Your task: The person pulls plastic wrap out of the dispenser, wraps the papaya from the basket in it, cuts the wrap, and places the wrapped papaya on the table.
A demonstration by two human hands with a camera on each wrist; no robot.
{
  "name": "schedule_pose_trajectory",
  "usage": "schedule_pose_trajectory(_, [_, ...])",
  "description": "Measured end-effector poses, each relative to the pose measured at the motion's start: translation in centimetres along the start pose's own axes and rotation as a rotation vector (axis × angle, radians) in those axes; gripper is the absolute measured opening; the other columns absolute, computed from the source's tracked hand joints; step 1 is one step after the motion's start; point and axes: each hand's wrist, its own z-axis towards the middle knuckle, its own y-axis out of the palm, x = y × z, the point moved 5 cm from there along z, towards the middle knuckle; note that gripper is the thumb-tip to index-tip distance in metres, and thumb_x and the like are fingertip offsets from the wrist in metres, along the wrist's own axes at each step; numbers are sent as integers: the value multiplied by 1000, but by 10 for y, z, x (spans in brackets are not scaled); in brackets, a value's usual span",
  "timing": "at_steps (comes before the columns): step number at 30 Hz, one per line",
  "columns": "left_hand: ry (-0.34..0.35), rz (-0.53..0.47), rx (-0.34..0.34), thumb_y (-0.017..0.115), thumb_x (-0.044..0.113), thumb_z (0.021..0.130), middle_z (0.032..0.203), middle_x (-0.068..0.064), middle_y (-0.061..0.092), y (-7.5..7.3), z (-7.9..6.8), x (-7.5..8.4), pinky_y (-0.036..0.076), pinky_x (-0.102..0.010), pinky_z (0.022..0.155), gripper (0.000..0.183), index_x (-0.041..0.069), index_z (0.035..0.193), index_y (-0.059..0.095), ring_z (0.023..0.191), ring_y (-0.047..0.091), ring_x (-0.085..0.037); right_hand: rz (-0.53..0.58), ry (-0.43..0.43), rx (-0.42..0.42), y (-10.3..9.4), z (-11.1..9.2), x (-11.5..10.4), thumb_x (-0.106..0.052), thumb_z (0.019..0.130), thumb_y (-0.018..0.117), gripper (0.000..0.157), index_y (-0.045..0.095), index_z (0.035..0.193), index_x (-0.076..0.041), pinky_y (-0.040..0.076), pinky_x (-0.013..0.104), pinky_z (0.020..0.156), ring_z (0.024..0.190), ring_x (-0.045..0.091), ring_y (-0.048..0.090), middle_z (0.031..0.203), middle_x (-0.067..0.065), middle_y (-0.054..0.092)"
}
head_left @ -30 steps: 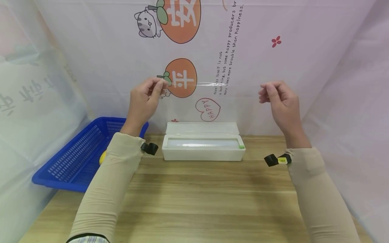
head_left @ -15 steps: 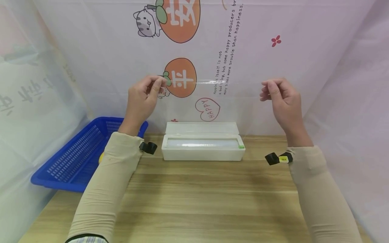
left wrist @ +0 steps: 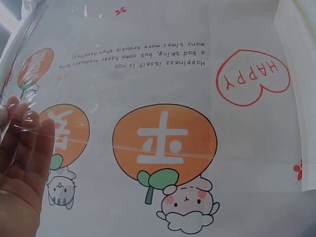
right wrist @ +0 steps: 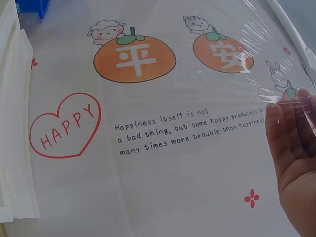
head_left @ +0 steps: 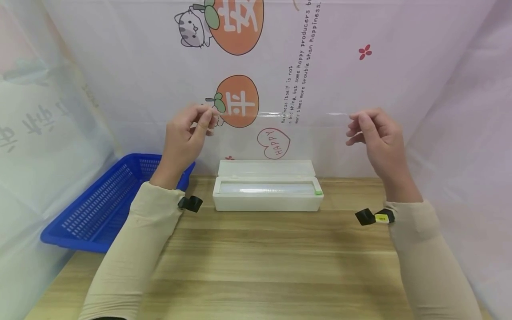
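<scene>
A sheet of clear cling film (head_left: 276, 114) is stretched between both hands, raised in front of the printed backdrop. My left hand (head_left: 186, 135) pinches one end of its edge between thumb and fingers. At the other end my right hand (head_left: 382, 142) pinches it the same way. In the left wrist view the film (left wrist: 94, 136) shows as faint creases and glints by the fingertips; in the right wrist view shiny wrinkles of film (right wrist: 242, 89) run to the thumb. Below and between the hands, on the table, stands a white cling film box (head_left: 268, 202), its lid (head_left: 266, 168) raised and a roll inside.
A blue plastic basket (head_left: 94, 244) sits on the left of the wooden table (head_left: 272, 262), partly behind the left arm. White printed sheeting (head_left: 320, 146) rises at the back and on both sides. A small green tab (head_left: 318, 193) is at the box's right end.
Both hands have sunk slightly and moved a little farther apart, the right one shifting rightward, with the film still between them. A yellow thing in the basket is now hidden behind the left sleeve.
</scene>
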Motion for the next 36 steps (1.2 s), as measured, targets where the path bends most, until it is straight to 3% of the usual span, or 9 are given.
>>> schedule_pose_trajectory(6, [24,-49,-27,51,6,105,92,-9,65,1,-8,2,57,-24,63,18,-4,108,65,76,63,-18,55,-9,-41,1,-10,-5,-9,105,51,26,60,110,15,57,23,65,74,23,59,85,18,58])
schedule_pose_trajectory(14, [21,-77,-72,50,-1,103,84,-8,64,0,-20,7,57,-25,56,16,-3,109,65,70,62,-17,156,-51,-125,-2,-26,-5,5,103,43,20,57,106,19,55,23,56,65,20,61,80,16,59])
schedule_pose_trajectory(19, [10,-76,-113,50,0,103,82,-4,64,-2,-29,10,56,-27,54,16,-1,110,65,66,62,-16,164,-59,-158,-1,-33,-7,7,103,41,20,57,105,19,55,23,53,63,19,61,79,15,59])
schedule_pose_trajectory(29, [-25,-86,-174,52,0,103,84,0,64,-1,-48,9,55,-26,52,15,2,110,65,64,62,-14,166,56,-220,1,-51,-3,8,102,43,18,60,103,16,54,25,47,60,17,60,75,13,60])
schedule_pose_trajectory(36, [-51,-114,-226,50,-4,102,84,2,63,1,-62,11,54,-25,51,19,4,112,64,59,60,-15,63,132,-301,3,-64,5,3,104,44,19,61,107,12,53,27,46,62,18,58,78,11,58])
